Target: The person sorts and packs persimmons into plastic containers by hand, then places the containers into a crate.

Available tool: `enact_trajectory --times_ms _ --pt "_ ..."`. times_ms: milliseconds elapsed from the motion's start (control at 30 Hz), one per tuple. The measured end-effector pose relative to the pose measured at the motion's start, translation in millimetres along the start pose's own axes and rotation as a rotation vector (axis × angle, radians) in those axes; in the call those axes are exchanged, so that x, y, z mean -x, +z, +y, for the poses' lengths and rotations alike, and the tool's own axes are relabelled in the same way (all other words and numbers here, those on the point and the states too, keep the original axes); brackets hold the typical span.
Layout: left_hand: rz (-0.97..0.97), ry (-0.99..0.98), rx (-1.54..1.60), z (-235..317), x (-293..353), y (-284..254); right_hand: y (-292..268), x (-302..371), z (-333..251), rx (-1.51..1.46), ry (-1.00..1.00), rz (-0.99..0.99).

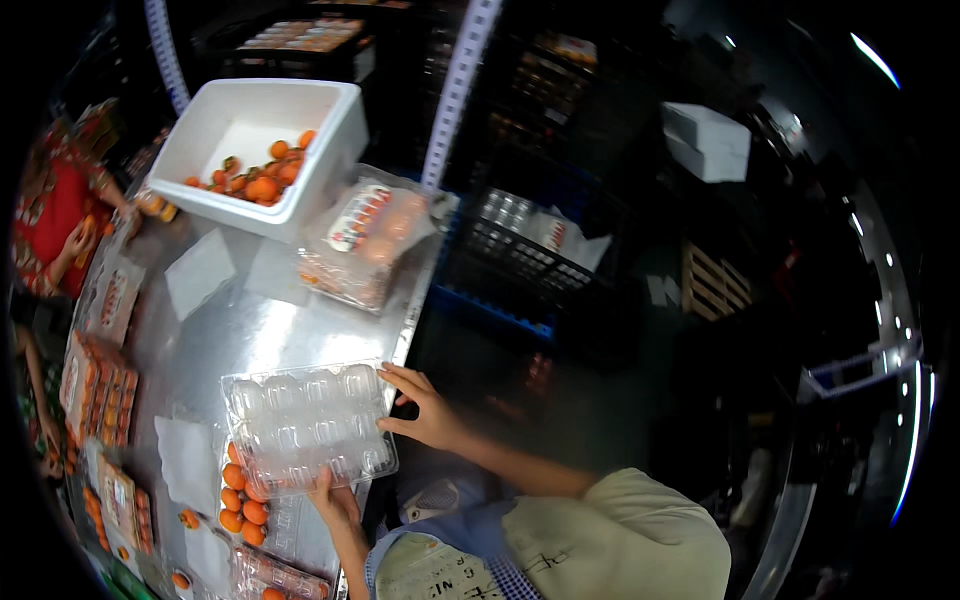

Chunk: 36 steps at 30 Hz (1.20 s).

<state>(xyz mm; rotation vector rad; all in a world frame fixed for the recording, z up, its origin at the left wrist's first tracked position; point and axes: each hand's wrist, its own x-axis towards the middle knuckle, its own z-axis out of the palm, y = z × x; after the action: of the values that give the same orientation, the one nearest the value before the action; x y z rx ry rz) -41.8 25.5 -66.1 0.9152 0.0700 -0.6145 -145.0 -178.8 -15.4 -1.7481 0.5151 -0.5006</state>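
Note:
A clear plastic fruit tray (310,425) with rows of moulded cups tilts over the near edge of the metal table. My left hand (336,502) grips its lower edge, the fingers partly hidden by the plastic. At its right edge is my right hand (425,412), thumb and forefinger apart along the rim and holding it. No fruit shows in the tray's cups. Partly beneath it, orange persimmons (243,510) sit in rows in another clear tray (285,525).
A white foam box (345,130) holds loose persimmons. Beside it lie filled packs (370,235). More packs are stacked on the left (100,390), where another person in red (65,215) handles fruit. Black crates (525,240) stand right of the metal table (270,335).

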Motion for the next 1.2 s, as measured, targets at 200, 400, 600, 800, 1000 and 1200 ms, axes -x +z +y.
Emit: enact_trajectory --times_ms 200,400,600,800,1000,1200 --pt "-0.076 -0.183 0.002 -4 9 34 -34 47 -23 0.3 -0.188 0.31" --pt "-0.25 -0.249 0.077 -40 28 95 -86 80 -39 0.097 -0.348 0.383" --pt "-0.431 -0.339 0.195 -110 60 169 -159 134 -21 0.25 -0.344 0.198" --pt "-0.348 -0.55 0.174 -193 100 228 -231 165 -4 0.457 -0.383 0.104" --pt "-0.445 -0.747 0.43 -264 118 247 -269 177 16 0.579 -0.345 0.032" --pt "-0.432 -0.645 0.399 -294 88 251 -271 144 21 0.581 -0.227 0.031"
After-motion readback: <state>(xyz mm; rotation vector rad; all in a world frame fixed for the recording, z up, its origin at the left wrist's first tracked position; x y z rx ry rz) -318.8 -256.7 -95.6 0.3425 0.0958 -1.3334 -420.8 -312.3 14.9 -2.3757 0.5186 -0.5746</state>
